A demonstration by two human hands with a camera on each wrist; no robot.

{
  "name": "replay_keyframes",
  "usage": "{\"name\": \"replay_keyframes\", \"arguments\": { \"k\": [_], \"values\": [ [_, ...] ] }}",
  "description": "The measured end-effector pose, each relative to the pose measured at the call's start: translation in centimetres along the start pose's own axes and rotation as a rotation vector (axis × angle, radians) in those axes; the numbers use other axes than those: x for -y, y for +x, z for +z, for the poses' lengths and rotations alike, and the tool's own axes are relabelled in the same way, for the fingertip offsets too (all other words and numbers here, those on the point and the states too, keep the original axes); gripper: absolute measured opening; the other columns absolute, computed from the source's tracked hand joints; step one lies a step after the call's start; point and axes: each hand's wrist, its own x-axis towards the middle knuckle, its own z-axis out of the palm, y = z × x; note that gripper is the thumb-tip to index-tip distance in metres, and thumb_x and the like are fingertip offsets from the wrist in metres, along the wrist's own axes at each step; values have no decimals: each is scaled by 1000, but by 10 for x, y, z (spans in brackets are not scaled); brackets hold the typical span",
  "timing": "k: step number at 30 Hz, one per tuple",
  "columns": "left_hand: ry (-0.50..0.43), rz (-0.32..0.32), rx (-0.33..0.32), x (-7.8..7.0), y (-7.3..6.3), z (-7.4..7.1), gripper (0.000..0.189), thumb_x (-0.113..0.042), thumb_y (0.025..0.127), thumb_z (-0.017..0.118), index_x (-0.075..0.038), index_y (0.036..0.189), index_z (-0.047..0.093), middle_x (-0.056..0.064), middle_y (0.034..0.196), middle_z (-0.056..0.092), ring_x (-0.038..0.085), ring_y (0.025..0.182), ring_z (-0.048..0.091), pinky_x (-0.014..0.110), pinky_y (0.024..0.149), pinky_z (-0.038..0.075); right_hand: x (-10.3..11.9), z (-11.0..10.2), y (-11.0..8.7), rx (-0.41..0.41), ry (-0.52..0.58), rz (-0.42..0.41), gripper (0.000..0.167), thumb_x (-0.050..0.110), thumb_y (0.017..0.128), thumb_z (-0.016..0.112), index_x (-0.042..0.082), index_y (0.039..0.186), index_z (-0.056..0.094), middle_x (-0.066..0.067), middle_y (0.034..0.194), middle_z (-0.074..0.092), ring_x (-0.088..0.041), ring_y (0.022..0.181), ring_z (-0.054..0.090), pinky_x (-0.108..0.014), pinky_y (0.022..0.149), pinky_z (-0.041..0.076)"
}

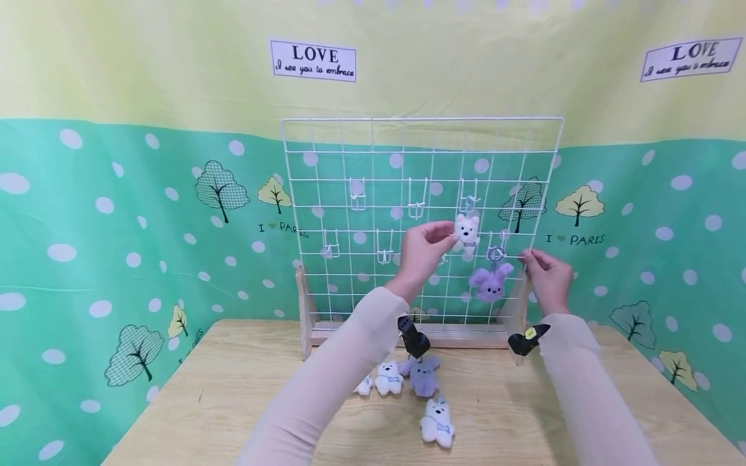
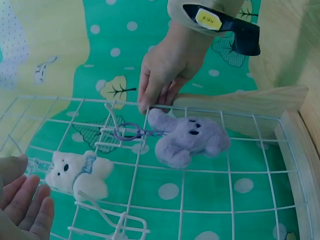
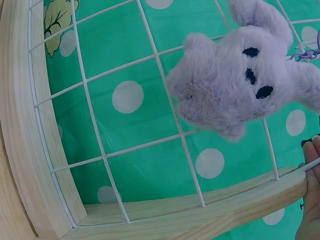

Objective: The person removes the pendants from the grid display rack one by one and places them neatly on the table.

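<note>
A white wire grid rack stands upright in a wooden base. From an upper-right hook hangs a white bear plush keychain with a blue bow. My left hand is at its left side, fingertips near its head; in the left wrist view a gap shows between thumb and fingers, beside the clear strap. My right hand pinches the rack's right edge. Lower right, a purple plush keychain hangs by its ring on a hook, close to my right hand, and fills much of the right wrist view.
Several bare hooks are on the grid. On the wooden table before the rack lie white bear plushes and a purple plush, one bear partly behind my left sleeve. A patterned cloth hangs behind.
</note>
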Motion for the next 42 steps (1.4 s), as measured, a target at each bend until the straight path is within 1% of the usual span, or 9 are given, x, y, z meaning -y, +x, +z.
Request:
{"name": "replay_keyframes", "arguments": {
  "k": [5, 10, 13, 18, 22, 28, 35, 38, 42],
  "values": [
    [29, 0, -37, -1, 9, 6, 28, -12, 86, 69, -8, 114, 66, 1, 107, 69, 7, 95, 63, 19, 80, 52, -1, 0, -1, 1, -5, 3, 44, 40, 89, 59, 12, 123, 61, -1, 115, 67, 0, 94, 61, -17, 85, 49],
    [65, 15, -70, -2, 18, 13, 27, -15, 87, 69, -10, 113, 67, -1, 104, 70, 6, 93, 62, 18, 79, 51, -2, 0, 1, -4, -16, -5, 45, 41, 88, 60, 11, 122, 62, 2, 111, 69, 0, 92, 62, -14, 80, 50],
    [94, 32, -77, -4, 24, 17, 25, -18, 87, 69, -12, 112, 68, -3, 102, 70, 5, 91, 62, 17, 78, 50, -3, 0, 4, -11, -5, -13, 46, 42, 88, 60, 10, 121, 63, 4, 108, 70, 1, 89, 61, -11, 77, 50],
    [127, 57, -89, -10, 33, 22, 24, -17, 88, 67, -11, 111, 68, -2, 102, 69, 6, 91, 62, 16, 77, 50, -2, -1, 5, -11, -1, -31, 46, 41, 88, 60, 9, 121, 63, 4, 108, 70, 2, 89, 61, -10, 76, 49],
    [166, 59, -102, -14, 38, 25, 23, -15, 88, 67, -9, 110, 68, -1, 101, 69, 7, 91, 62, 15, 75, 50, -1, -1, 3, 1, -6, -7, 46, 42, 87, 60, 11, 122, 63, 3, 110, 69, -2, 93, 62, -11, 76, 49],
    [188, 18, -143, -20, 42, 29, 18, -16, 88, 67, -10, 106, 69, -2, 94, 69, 7, 84, 62, 15, 69, 51, -1, -1, 2, 4, 1, 4, 46, 42, 88, 59, 11, 122, 62, 2, 112, 68, -3, 94, 62, -11, 77, 49],
    [185, -42, -168, -19, 43, 37, 15, -16, 87, 68, -11, 100, 72, -2, 89, 70, 6, 78, 62, 16, 64, 51, -4, -2, 2, -3, -16, -19, 45, 42, 88, 59, 11, 121, 63, 2, 112, 68, 1, 91, 61, -12, 79, 49],
    [175, -53, -180, -21, 43, 40, 13, -17, 87, 69, -12, 98, 73, -3, 87, 69, 6, 76, 62, 17, 63, 51, -4, -2, 2, -2, -20, -29, 44, 41, 89, 59, 11, 121, 63, 1, 112, 68, 3, 90, 61, -12, 79, 49],
    [145, -77, -195, -24, 45, 43, 12, -18, 86, 70, -13, 96, 73, -4, 84, 69, 6, 74, 62, 17, 62, 51, -1, 0, 2, 1, -24, -24, 46, 42, 89, 58, 12, 123, 62, -1, 114, 67, 0, 93, 61, -14, 81, 49]
  ]
}}
